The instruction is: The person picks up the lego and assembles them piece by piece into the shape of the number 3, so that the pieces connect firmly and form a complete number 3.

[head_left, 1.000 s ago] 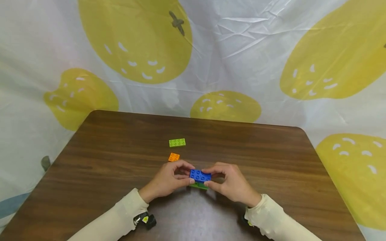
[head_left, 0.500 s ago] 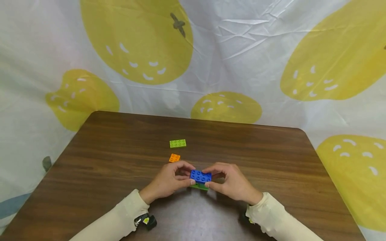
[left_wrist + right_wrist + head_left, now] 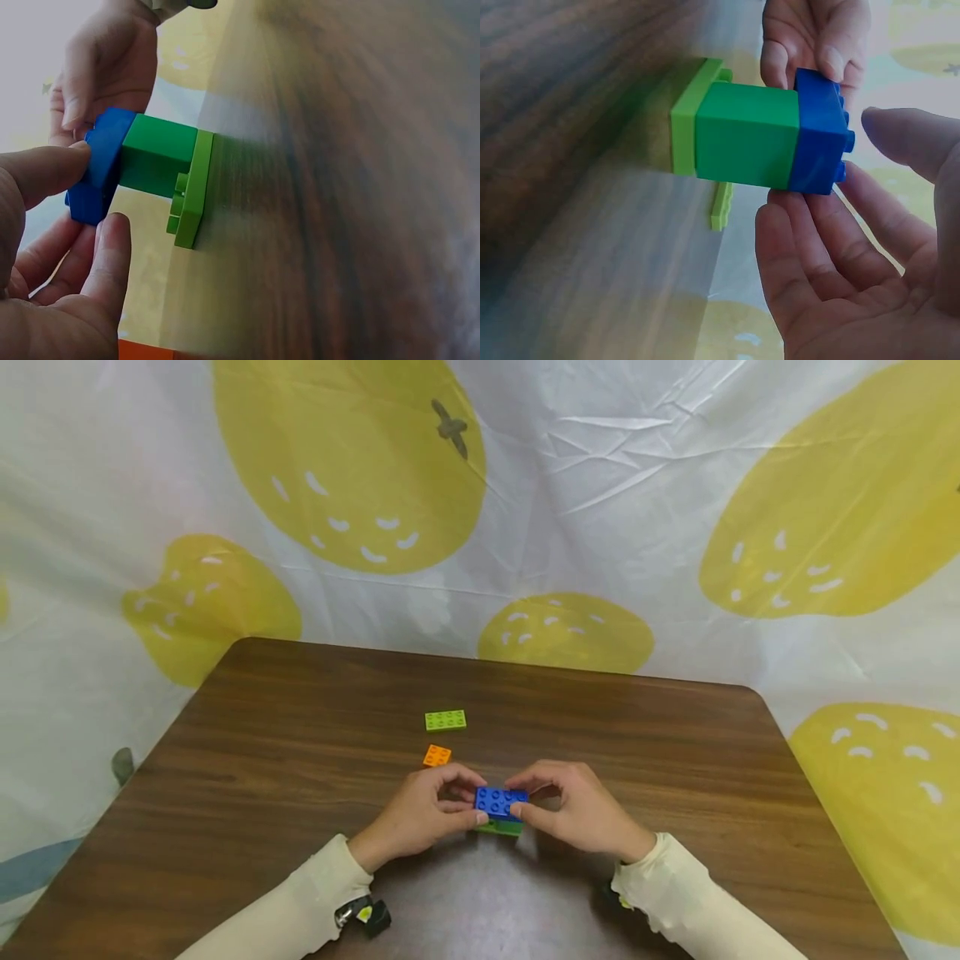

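Note:
A blue toy building brick [image 3: 495,795] tops a small stack, studs upward. Under its right part is a green brick [image 3: 746,135], which stands on a lime-green studded plate [image 3: 196,191] on the table. My left hand [image 3: 420,810] pinches the left end of the blue brick, thumb at the front and fingers behind. Fingers of my right hand [image 3: 581,814] touch the far side of the blue brick at its right end. In the right wrist view the right thumb [image 3: 907,139] is held apart from the studs.
Beyond the left hand an orange brick [image 3: 437,756] lies on the brown wooden table [image 3: 637,735]. Farther back lies a second lime-green plate [image 3: 446,720]. A white cloth with yellow fruit prints [image 3: 570,543] hangs behind the table.
The right thumb has come off the front face of the blue brick and risen over its top edge. The left hand keeps its pinch, and the stack stays in place.

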`<state>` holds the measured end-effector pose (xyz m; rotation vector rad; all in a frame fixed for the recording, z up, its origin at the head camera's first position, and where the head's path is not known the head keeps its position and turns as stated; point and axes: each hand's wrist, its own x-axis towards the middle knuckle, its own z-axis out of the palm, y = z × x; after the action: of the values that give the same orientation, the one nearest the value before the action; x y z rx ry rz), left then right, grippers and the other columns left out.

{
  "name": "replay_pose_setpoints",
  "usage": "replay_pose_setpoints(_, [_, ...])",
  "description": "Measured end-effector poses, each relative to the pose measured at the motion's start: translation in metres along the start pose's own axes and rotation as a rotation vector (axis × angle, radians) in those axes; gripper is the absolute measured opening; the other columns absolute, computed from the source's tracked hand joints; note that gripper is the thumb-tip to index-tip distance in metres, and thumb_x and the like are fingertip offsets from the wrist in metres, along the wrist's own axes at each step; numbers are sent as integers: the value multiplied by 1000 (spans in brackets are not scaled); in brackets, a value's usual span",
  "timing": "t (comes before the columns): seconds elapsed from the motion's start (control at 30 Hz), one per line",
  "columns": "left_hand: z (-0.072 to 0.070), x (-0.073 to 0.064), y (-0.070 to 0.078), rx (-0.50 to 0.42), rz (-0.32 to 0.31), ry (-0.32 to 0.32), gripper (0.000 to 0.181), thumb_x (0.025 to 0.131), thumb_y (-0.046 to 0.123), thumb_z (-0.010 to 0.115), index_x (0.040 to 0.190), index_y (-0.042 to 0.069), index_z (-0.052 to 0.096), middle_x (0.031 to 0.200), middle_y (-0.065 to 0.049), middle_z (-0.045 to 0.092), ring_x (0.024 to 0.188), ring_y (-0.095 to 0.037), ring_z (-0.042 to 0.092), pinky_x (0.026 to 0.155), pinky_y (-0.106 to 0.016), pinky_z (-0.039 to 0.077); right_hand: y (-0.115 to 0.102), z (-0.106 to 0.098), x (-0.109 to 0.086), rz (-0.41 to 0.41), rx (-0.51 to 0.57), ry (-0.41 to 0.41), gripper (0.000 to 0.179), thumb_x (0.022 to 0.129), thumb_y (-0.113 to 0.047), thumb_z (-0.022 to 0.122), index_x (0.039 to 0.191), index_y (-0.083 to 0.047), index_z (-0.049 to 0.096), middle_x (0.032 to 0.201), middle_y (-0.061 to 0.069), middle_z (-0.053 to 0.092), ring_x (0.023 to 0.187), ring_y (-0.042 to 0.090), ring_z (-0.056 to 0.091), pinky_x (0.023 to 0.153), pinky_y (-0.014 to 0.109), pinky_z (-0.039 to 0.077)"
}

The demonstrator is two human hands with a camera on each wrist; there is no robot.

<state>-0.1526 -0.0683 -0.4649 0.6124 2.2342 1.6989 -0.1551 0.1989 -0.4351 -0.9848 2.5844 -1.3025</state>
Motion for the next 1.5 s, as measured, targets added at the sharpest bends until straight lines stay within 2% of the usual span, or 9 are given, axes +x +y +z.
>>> replay_pose_setpoints(0.17, [0, 0, -1, -12, -3, -3, 35, 91, 15, 85, 122, 6, 71, 121, -11, 71, 106, -22, 69, 91, -27, 63, -2, -3, 7, 9, -3, 12, 26, 97, -21, 77, 118, -4, 76, 113, 8, 79, 97, 14, 76, 87, 43, 65])
replay_pose_setpoints(0.33, [-1, 1, -1, -7, 4, -4, 35, 91, 15, 85, 121, 5, 71, 119, -11, 72, 105, -22, 69, 90, -27, 63, -4, -7, 16, 35, -2, 17, 27, 97, -19, 77, 119, -4, 76, 115, 11, 79, 99, 14, 76, 89, 44, 64])
replay_pose_setpoints(0.63, [-3, 1, 0, 3, 1, -12, 36, 91, 17, 85, 122, 7, 71, 119, -10, 72, 106, -22, 69, 91, -27, 63, 0, -10, 30, 48, -18, 38, 24, 98, -23, 76, 120, -12, 77, 117, 9, 79, 100, 13, 74, 90, 49, 64])
replay_pose_setpoints(0.8, [-4, 2, 0, 10, 2, -11, 36, 91, 17, 86, 122, 7, 71, 119, -10, 72, 106, -22, 69, 91, -28, 63, 0, -10, 42, 25, -37, 45, 23, 98, -23, 77, 119, -15, 77, 115, 8, 79, 99, 12, 74, 89, 47, 64])
replay_pose_setpoints(1.03, [-4, 2, 0, 16, -11, -10, 36, 91, 18, 86, 122, 8, 71, 117, -9, 73, 104, -20, 70, 90, -27, 63, -3, -9, 63, -27, -58, 6, 25, 97, -21, 79, 120, -12, 76, 116, 10, 79, 100, 17, 74, 89, 47, 64])
replay_pose_setpoints(1.2, [-3, 3, -1, 3, -3, -14, 36, 91, 17, 85, 122, 4, 71, 117, -12, 72, 105, -21, 70, 90, -28, 63, -4, -9, 76, -63, -102, -25, 27, 96, -20, 80, 121, -10, 76, 115, 10, 79, 99, 17, 75, 88, 44, 64])
replay_pose_setpoints(1.5, [-2, 4, -3, -8, 8, -9, 37, 90, 15, 85, 122, 1, 70, 118, -16, 72, 104, -23, 71, 90, -26, 63, -3, -6, 94, -61, -115, -105, 29, 96, -20, 79, 123, -8, 75, 113, 7, 79, 99, 13, 75, 89, 40, 65])
